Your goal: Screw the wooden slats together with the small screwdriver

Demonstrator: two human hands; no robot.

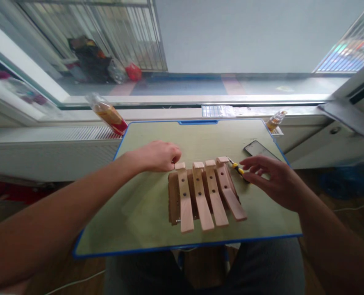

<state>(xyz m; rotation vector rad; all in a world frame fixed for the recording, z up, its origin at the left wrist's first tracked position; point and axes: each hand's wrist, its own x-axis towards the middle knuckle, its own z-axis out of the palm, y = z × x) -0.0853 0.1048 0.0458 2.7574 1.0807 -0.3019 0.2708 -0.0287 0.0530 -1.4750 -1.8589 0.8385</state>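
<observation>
Several pale wooden pieces with curled upper ends (200, 192) lie side by side, fanned out over a piece of brown cardboard (173, 200). Each has two dark screws or holes in its upper half. My left hand (163, 156) is closed beside the top end of the leftmost wooden piece, its fingertips pinched; whatever they hold is hidden. To the right of the row lies a yellow and black screwdriver (237, 169), its metal tip close to the rightmost piece's curled end. My right hand (269, 176) hovers at the screwdriver's handle with fingers apart and curved.
A phone (258, 148) lies behind my right hand on the blue-edged table (139, 229). Beyond the table, a bottle (108, 114) stands at left and a smaller one (276, 121) at right. A clear plastic compartment box (217, 110) rests on the windowsill.
</observation>
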